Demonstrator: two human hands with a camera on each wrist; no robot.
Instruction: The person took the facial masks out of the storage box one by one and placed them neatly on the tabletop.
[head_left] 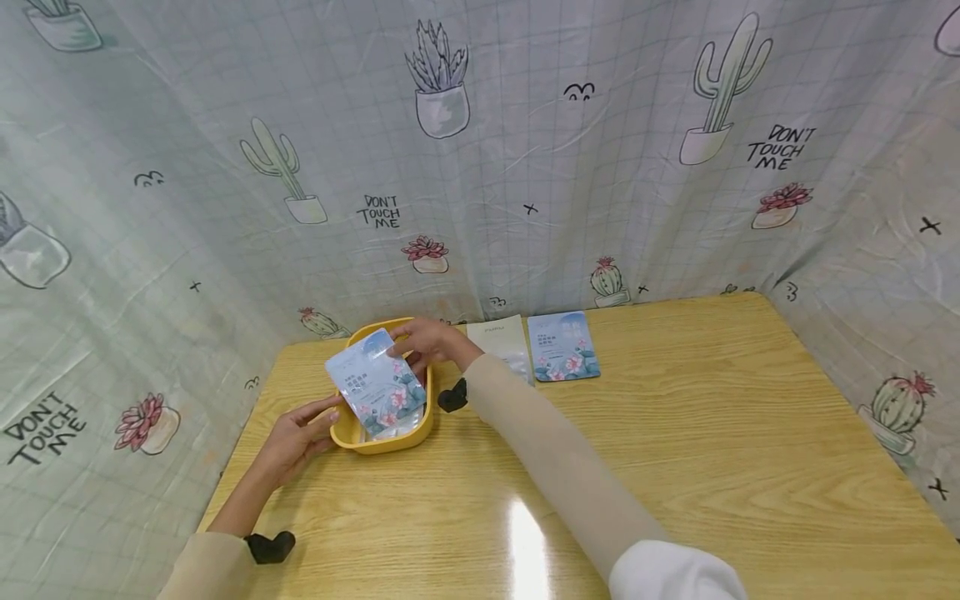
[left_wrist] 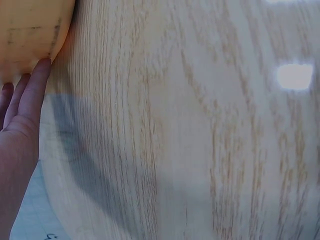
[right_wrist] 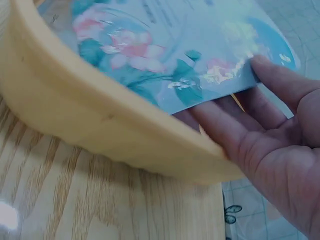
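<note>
On the left, the left hand (head_left: 291, 443) is fairly open, outstretched fingers touching the left side of the yellow basket (head_left: 384, 447). A blue floral packet (head_left: 375, 379) tilts over the basket, its right edge pinched by the right hand (head_left: 431, 340); farther right, a cream packet (head_left: 495, 335) and another blue packet (head_left: 562, 346) lie near the far edge.

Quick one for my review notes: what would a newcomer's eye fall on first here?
Probably the yellow bin at the left end of the wooden table, where the right hand holds a pale blue flowered packet tilted over it. Next, perhaps, the curtain behind, printed with potted plants.
</note>
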